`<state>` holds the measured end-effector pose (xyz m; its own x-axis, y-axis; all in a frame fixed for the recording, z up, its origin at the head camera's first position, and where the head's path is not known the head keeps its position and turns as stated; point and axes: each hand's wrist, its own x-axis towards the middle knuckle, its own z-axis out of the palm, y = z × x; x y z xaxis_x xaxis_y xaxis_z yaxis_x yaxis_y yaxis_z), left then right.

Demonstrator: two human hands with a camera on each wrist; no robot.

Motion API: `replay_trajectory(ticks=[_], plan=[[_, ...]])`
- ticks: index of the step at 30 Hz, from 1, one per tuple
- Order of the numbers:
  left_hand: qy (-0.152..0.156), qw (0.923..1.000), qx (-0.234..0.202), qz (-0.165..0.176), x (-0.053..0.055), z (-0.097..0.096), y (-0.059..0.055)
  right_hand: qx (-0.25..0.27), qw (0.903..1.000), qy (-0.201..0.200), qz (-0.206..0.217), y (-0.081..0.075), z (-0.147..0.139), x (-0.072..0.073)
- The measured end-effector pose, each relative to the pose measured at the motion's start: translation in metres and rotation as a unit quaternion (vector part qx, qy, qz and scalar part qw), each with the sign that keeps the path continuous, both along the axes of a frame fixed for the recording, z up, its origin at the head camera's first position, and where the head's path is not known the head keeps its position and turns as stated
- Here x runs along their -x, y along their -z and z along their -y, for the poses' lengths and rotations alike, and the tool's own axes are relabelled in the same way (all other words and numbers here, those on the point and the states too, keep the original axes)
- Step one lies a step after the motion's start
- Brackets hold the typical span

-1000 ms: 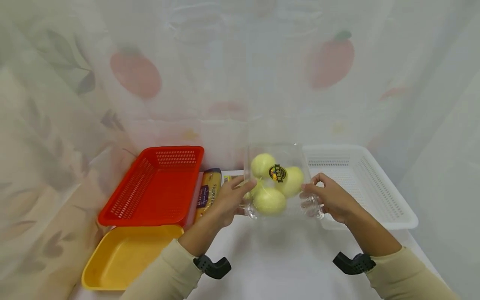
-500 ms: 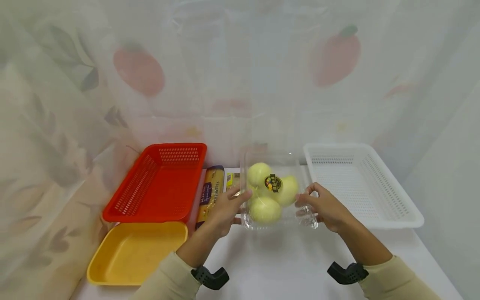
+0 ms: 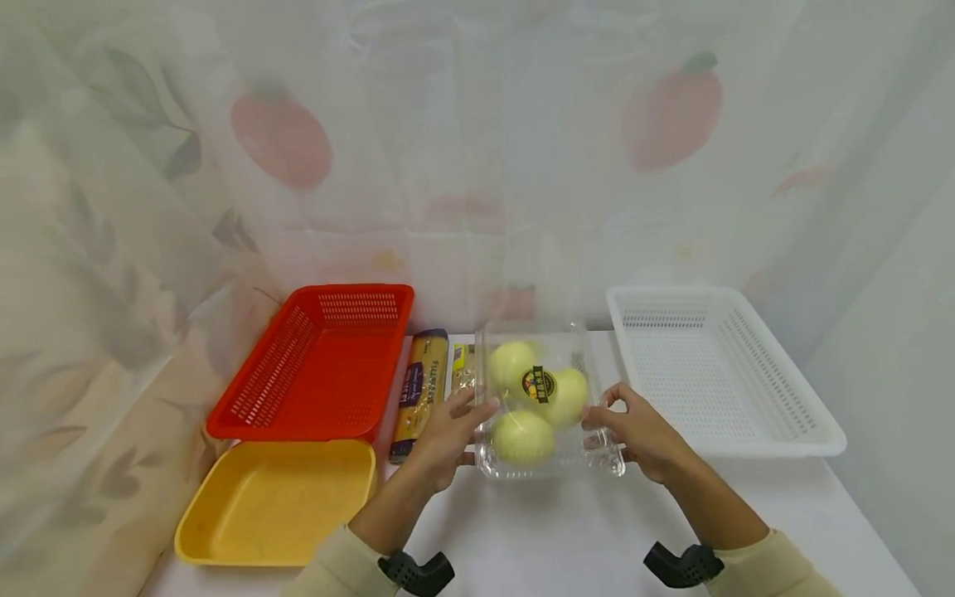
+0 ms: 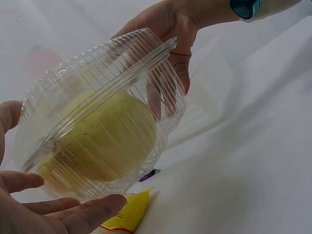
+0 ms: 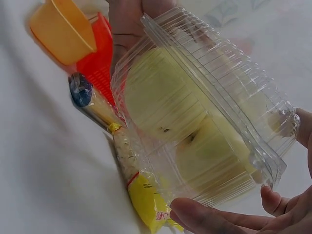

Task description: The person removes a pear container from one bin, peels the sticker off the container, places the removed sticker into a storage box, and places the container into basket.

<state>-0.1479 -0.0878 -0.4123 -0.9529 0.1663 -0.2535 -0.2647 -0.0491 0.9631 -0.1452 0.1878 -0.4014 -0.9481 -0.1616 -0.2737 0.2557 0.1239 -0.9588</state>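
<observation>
A clear plastic clamshell box (image 3: 515, 474) holds several pale yellow-green apples (image 3: 524, 437), with a dark round label (image 3: 539, 385) on its lid. My left hand (image 3: 446, 435) grips the box's left side, thumb on top and fingers underneath. At the opposite side my right hand (image 3: 634, 431) pinches the edge near the front corner. Both wrist views show the box raised over the white table, tilted in those pictures, with fingers under its ribbed base (image 4: 168, 97). Part of each hand is hidden behind the plastic.
On the left, a red basket (image 3: 328, 381) stands behind a yellow tub (image 3: 276, 506). A white basket (image 3: 809, 398) is on the right. A long tan packet (image 3: 421, 390) and a yellow-ended bag (image 5: 146, 200) lie beside the red basket. A printed curtain (image 3: 477, 166) hangs behind.
Both hands have brought the box of apples lower and nearer to me, slightly to the left. More of the yellow-ended bag behind it shows. The grip stays the same.
</observation>
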Motion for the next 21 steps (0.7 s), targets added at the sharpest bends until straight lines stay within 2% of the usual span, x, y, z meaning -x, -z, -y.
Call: replay_trajectory(ticks=[6,16,21], plan=[[0.008,0.9999,-0.007,0.000,-0.008,0.006,0.010,-0.002,1.0000,-0.001,0.001,0.010,0.005,-0.007],[0.007,0.9995,0.002,0.032,-0.024,0.013,0.021,0.024,0.9995,-0.022,0.005,0.025,0.010,-0.020],[0.005,0.9991,-0.003,0.043,-0.031,0.015,0.028,0.026,0.9993,-0.019,0.017,0.034,0.013,-0.026]])
